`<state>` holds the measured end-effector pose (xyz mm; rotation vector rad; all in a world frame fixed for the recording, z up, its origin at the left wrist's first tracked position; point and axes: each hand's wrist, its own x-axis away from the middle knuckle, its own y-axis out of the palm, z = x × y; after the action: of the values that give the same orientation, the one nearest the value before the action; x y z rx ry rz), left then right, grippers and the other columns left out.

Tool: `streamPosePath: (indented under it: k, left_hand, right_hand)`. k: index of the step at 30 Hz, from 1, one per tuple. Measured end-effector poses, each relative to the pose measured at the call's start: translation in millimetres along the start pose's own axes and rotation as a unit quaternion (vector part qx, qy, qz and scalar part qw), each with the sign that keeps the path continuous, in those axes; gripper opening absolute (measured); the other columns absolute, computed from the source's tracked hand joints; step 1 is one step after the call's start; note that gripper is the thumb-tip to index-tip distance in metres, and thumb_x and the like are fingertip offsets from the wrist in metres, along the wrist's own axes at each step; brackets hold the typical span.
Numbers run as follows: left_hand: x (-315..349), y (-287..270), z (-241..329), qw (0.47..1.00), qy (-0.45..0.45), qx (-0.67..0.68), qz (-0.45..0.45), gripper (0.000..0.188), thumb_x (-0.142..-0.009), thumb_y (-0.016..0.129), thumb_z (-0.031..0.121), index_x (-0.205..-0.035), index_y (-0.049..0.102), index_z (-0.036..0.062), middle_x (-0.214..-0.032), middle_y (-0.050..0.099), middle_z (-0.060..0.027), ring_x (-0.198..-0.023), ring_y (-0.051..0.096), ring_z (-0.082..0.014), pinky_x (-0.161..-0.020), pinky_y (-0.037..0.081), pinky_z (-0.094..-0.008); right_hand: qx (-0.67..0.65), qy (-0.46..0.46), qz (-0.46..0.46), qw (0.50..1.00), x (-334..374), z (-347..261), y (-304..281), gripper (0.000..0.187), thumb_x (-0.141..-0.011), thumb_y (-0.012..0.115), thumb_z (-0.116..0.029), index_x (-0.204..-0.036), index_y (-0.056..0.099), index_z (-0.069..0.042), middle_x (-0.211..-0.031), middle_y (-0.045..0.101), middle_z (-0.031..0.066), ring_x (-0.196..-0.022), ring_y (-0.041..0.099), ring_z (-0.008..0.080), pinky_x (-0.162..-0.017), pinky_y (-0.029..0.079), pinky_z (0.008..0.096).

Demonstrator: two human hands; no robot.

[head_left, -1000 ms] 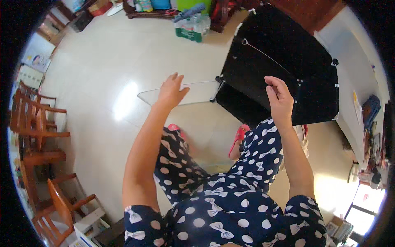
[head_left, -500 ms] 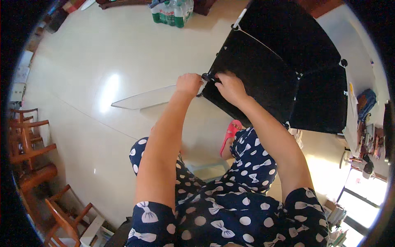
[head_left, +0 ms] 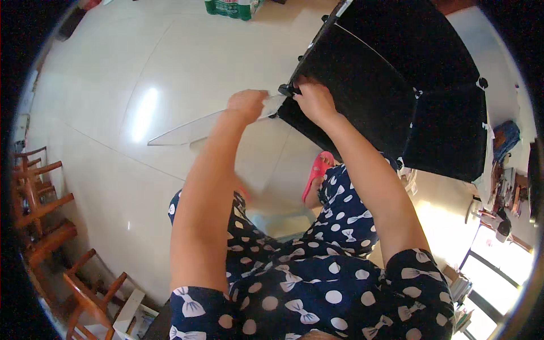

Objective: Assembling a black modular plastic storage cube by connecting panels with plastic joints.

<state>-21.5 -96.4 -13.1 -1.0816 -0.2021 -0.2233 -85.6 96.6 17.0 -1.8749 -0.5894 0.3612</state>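
A thin clear panel with a pale rim (head_left: 184, 132) reaches out to the left of a black panelled storage rack (head_left: 362, 73). My left hand (head_left: 247, 106) is closed round the panel's upper edge near the rack. At the rack's front left corner sits a black plastic connector (head_left: 286, 89), where the clear panel's end meets it. My right hand (head_left: 315, 101) is curled on the rack's edge just right of this connector, thumb toward it. Its fingertips are partly hidden against the black surface.
Wooden chairs (head_left: 39, 209) stand along the left. A wrapped pack of green-labelled bottles (head_left: 229, 8) is on the tiled floor at the top. Below my hands are my pink sandal (head_left: 318, 174) and a pale low stool (head_left: 283, 222). Shelved clutter lines the right side.
My left hand has shifted left along the clear panel, away from the connector. My right hand has moved slightly up and left and stays at the rack's corner. The view has tilted a little.
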Motion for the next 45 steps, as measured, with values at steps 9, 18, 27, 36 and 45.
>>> streamPosePath:
  k: [9, 18, 27, 36, 45]
  left_hand:
    - [70, -25, -86, 0.986, -0.132, -0.097, -0.008, 0.032, -0.094, 0.050, 0.035, -0.104, 0.066, 0.0086, -0.107, 0.066, -0.0156, -0.102, 0.061, -0.0375, -0.088, 0.049, -0.0471]
    - [74, -32, -44, 0.993, -0.117, -0.020, -0.023, 0.049, -0.092, 0.056, 0.042, -0.127, 0.058, 0.0079, -0.119, 0.063, -0.0204, -0.113, 0.059, -0.0362, -0.096, 0.046, -0.0431]
    - [5, -42, 67, 0.950, 0.044, 0.237, 0.198, 0.053, -0.089, 0.063, 0.025, -0.134, 0.049, 0.0014, -0.123, 0.060, -0.0229, -0.111, 0.058, -0.0381, -0.092, 0.048, -0.0418]
    - [-26, 2, 38, 0.984, 0.004, 0.121, 0.128, 0.039, -0.079, 0.064, 0.015, -0.117, 0.062, 0.0041, -0.104, 0.066, -0.0233, -0.097, 0.063, -0.0392, -0.083, 0.050, -0.0431]
    - [-30, 8, 52, 0.989, 0.011, 0.107, 0.104, 0.024, -0.078, 0.068, 0.020, -0.093, 0.068, 0.0010, -0.089, 0.069, -0.0203, -0.086, 0.065, -0.0386, -0.075, 0.051, -0.0439]
  right_hand:
    - [-0.019, 0.012, 0.005, 1.000, -16, 0, 6, 0.026, -0.080, 0.065, -0.014, -0.103, 0.059, -0.003, -0.105, 0.062, 0.0223, -0.097, 0.060, 0.0423, -0.081, 0.050, 0.0495]
    - [-0.039, 0.035, 0.010, 0.999, 2, -17, -30, 0.029, -0.079, 0.061, -0.015, -0.105, 0.061, -0.003, -0.103, 0.064, 0.0221, -0.096, 0.063, 0.0395, -0.081, 0.052, 0.0500]
    - [-0.269, 0.030, 0.113, 0.956, 32, -11, -86, 0.028, -0.088, 0.061, -0.026, -0.103, 0.062, -0.003, -0.097, 0.066, 0.0195, -0.091, 0.064, 0.0372, -0.077, 0.050, 0.0459]
    - [-0.356, 0.002, 0.203, 0.912, 14, -12, -104, 0.025, -0.094, 0.054, -0.021, -0.103, 0.063, 0.001, -0.092, 0.068, 0.0167, -0.083, 0.067, 0.0305, -0.074, 0.052, 0.0371]
    - [-0.121, 0.038, 0.051, 0.991, 5, -34, -92, 0.042, -0.085, 0.056, -0.040, -0.086, 0.066, 0.001, -0.085, 0.066, 0.0246, -0.079, 0.065, 0.0405, -0.074, 0.052, 0.0481]
